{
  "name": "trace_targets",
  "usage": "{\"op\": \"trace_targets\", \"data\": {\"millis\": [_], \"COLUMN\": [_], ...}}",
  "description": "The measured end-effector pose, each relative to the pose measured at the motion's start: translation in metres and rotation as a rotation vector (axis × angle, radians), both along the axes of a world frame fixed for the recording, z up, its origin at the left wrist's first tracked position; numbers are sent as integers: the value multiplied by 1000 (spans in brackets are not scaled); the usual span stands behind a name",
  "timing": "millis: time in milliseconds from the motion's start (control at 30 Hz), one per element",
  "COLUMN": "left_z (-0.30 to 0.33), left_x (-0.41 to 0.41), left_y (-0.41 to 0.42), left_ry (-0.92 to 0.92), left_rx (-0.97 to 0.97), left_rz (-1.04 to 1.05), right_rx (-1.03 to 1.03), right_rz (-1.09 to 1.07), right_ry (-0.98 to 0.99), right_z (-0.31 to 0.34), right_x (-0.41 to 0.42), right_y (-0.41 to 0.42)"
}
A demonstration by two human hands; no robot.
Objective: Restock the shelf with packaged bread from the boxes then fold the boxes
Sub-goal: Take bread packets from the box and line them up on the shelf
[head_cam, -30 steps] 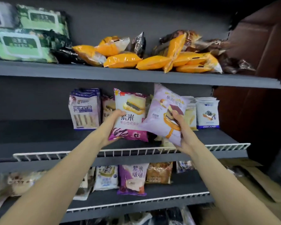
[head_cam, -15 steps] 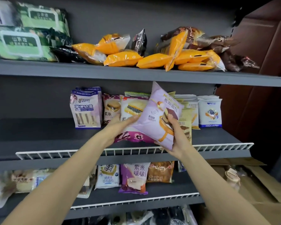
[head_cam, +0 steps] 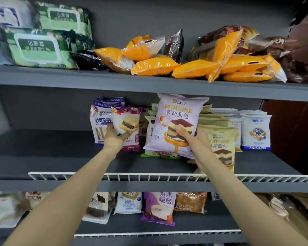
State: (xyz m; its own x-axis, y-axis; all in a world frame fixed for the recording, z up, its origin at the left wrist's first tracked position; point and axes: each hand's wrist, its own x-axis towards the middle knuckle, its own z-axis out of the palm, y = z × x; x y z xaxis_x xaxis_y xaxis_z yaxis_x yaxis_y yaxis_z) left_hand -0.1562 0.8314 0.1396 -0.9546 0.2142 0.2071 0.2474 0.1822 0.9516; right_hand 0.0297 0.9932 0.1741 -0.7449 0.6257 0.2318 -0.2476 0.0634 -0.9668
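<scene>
My right hand grips a lilac mousse bread pack, held upright above the middle shelf. My left hand holds a white and purple rice sandwich bread pack upright against the row at the back of that shelf. Behind and beside them stand blue-edged bread packs, beige mousse packs and white toast packs. A brown cardboard box shows at the lower right.
The top shelf carries orange bread packs, brown packs and green wet-wipe packs. A white wire rail fronts the middle shelf. The lower shelf holds more bread packs. The middle shelf's left part is bare.
Both hands have pushed further in over the middle shelf. The lilac pack has turned from tilted to upright. The left hand's pack has moved left and back against the row.
</scene>
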Motion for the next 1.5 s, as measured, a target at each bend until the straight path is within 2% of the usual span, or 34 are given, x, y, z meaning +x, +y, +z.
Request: {"op": "trace_targets", "data": {"millis": [100,233,500,600,667,767,867,967,1033,1100,1167,1300,1500], "left_z": [-11,-18,-14,-9,-5,7,23,34,35,35,33,20,-5], "left_x": [-16,-23,-33,-25,-15,6,29,39,33,20,3,-37,-65], "left_y": [5,13,29,28,23,3,-28,-61,-83,-99,-108,-118,-116], "left_ry": [22,20,-121,-140,-85,90,15,-93,-35,68,90,29,-117], "left_rx": [-115,-154,-386,-440,-466,-210,92,148,111,21,-39,-143,-190], "left_rz": [-16,-77,-152,-76,6,57,-133,-348,-348,-274,-239,-185,-283], "right_rx": [4,16,-1,7,13,8,11,5,9,67,191,403,625], "right_rz": [3,29,93,108,128,160,214,297,306,279,211,47,-148], "right_ry": [3,-19,-57,-64,-63,-60,-59,-39,-34,-40,-78,-144,-100], "right_z": [-2,-6,-11,-11,-11,-13,-15,-18,-20,-23,-26,-37,-62], "right_x": [-8,-14,-16,-17,-20,-32,-51,-72,-89,-111,-134,-169,-179], "right_y": [2,4,2,-1,-4,-15,-40,-74,-94,-109,-119,-133,-140]}}
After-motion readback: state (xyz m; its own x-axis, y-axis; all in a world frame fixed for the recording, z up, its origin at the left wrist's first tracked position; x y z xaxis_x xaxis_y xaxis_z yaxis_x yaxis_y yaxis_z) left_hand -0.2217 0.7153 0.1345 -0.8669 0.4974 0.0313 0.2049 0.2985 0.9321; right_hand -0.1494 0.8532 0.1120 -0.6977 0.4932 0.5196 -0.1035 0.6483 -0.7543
